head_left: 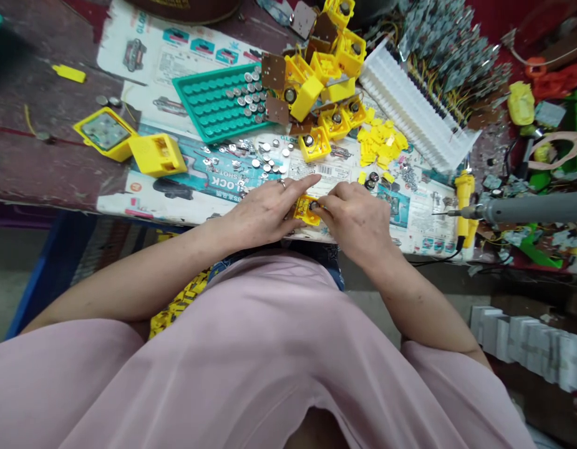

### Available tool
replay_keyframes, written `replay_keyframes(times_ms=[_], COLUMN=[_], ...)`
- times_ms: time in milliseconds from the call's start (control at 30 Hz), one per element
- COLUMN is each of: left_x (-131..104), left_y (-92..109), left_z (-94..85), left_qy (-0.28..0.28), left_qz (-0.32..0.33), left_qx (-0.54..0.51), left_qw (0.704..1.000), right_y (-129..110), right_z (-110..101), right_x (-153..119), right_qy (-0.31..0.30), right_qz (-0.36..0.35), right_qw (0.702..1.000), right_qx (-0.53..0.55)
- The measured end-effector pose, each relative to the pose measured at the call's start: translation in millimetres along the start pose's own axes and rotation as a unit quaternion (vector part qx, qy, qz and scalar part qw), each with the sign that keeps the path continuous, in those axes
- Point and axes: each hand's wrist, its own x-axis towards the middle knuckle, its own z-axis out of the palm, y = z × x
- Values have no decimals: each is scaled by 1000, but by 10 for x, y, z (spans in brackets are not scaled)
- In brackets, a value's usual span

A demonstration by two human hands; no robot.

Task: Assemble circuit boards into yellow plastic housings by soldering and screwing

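From my end, the small yellow case (pixel 307 215) is on the surface (pixel 35 168), over the printed cardboard (pixel 108 56), near the front edge and between my two hands. My left hand (pixel 262 215) has its fingers grasping the case at its left side, the thumb by the near edge and the index stretched out past the far edge. My right hand (pixel 363 218) pinches a small round metal part (pixel 314 204) between thumb and index, right at the case's open side; I can't tell whether it is seated.

Just beyond the left hand I see loose silver discs (pixel 267 166), then a teal tray (pixel 192 103) carrying more of them. Past the right hand lie a heap of small yellow pieces (pixel 382 142) and a white rack (pixel 414 103). A grey tool (pixel 526 207) points its thin tip leftward, well apart from both hands.
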Motion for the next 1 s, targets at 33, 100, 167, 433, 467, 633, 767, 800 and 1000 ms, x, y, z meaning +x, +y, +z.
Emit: replay_keyframes(times_ms=[33,100,167,433,467,633,767,800,1000], left_x=[1,-1,-1,12,8,16,145,186,190], left_y=[-5,-13,-15,19,16,-14,-46,-57,-103], left_z=[5,14,19,8,13,0,-99,-123,-139], left_qy=[0,1,7,11,13,7,-61,-78,3], left_qz=[4,10,15,23,24,19,30,42,69], left_qx=[2,2,2,13,10,8,-10,-13,-2], left_qw=[1000,1000,1000,1000,1000,1000,998,996,998], right_y=[-19,-53,-77,-66,-63,24,207,246,352], right_z=[2,3,3,4,14,62,48,46,86], right_x=[-24,-60,-68,51,51,29,-2,-26,-264], right_qy=[6,15,13,-77,-78,-44,16,25,-29], right_qz=[-2,-7,0,68,72,80,37,30,84], right_qw=[1000,1000,1000,994,993,992,987,983,953], right_qx=[-8,-18,-18,47,54,91,158,180,291])
